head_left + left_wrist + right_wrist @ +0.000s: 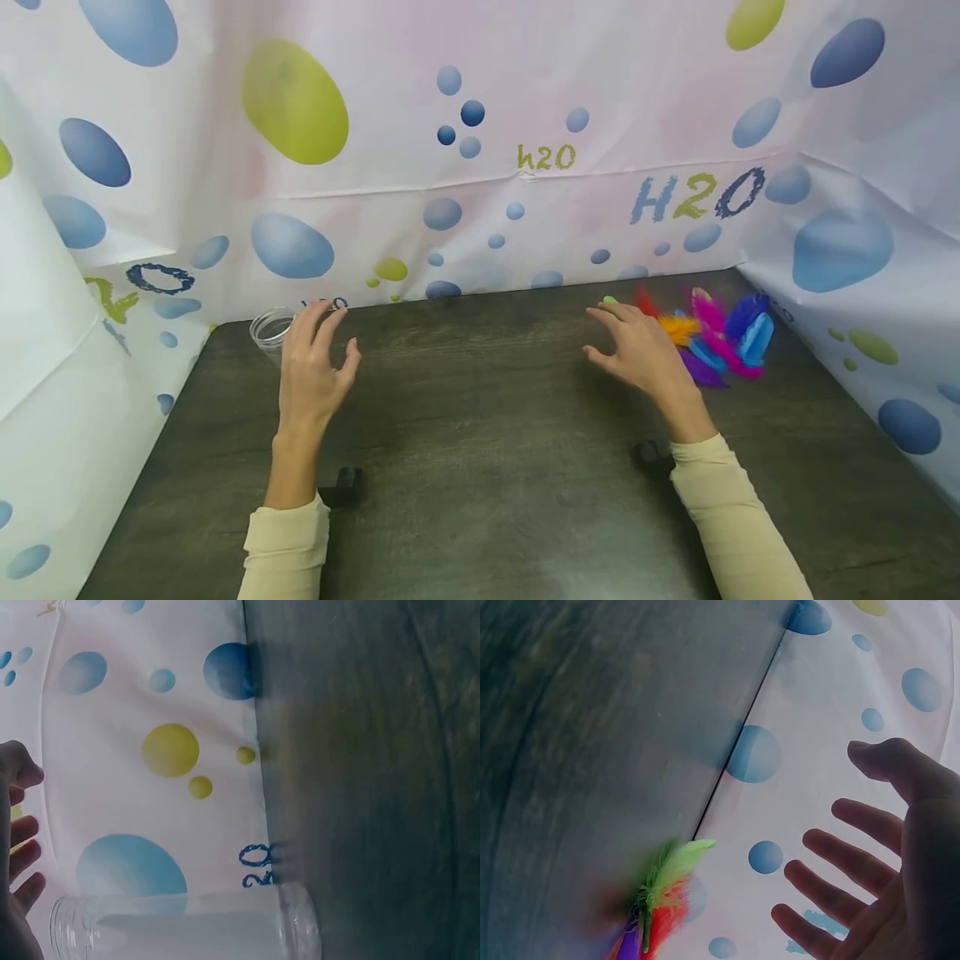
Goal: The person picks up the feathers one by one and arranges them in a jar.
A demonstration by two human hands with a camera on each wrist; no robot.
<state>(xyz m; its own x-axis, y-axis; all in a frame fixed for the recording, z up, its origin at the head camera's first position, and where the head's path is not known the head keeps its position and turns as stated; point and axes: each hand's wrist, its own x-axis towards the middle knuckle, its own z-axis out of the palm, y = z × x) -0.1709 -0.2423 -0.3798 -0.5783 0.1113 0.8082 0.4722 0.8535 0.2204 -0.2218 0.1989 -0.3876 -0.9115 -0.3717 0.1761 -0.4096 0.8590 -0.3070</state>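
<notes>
At the back left of the table stands a clear jar (270,327), its ringed mouth showing beside my left hand (309,367). That hand is raised over the table with fingers spread and nothing in them. In the left wrist view the jar (187,928) appears sideways, apart from the fingertips. My right hand (641,350) hovers at the right with loosely bent, empty fingers. Just beyond it lies a bunch of bright feathers (712,329) in pink, blue, purple, orange and red, partly hidden by the hand. A green feather (676,866) shows in the right wrist view.
The dark wooden table (480,433) is bounded by a white sheet (390,100) printed with bubbles at the back and both sides. A small black block (345,483) is beside the left wrist, and another black piece (648,452) is by the right wrist.
</notes>
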